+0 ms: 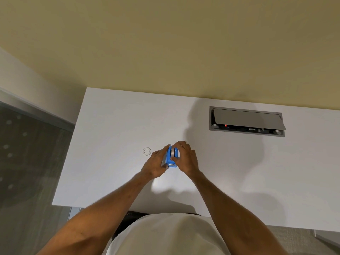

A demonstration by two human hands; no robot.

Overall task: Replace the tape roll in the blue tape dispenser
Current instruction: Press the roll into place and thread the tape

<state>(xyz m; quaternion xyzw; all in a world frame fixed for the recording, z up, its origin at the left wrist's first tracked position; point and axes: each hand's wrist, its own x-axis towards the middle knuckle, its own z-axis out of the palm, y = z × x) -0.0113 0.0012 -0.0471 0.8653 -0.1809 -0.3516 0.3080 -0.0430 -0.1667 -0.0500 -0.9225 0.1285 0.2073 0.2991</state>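
The blue tape dispenser (171,157) is held upright just above the white desk (114,126), its cutter end toward me. My left hand (155,163) grips its left side. My right hand (185,157) clasps the right side, thumb pressing on the top slot where a grey roll edge shows. A small clear tape ring (146,151) lies flat on the desk just left of my left hand, apart from it. The fingers hide most of the dispenser's sides.
A grey recessed cable box (246,121) with its lid half raised sits in the desk at the back right. A yellow wall runs behind the desk. The desk's left edge drops to grey carpet (27,162).
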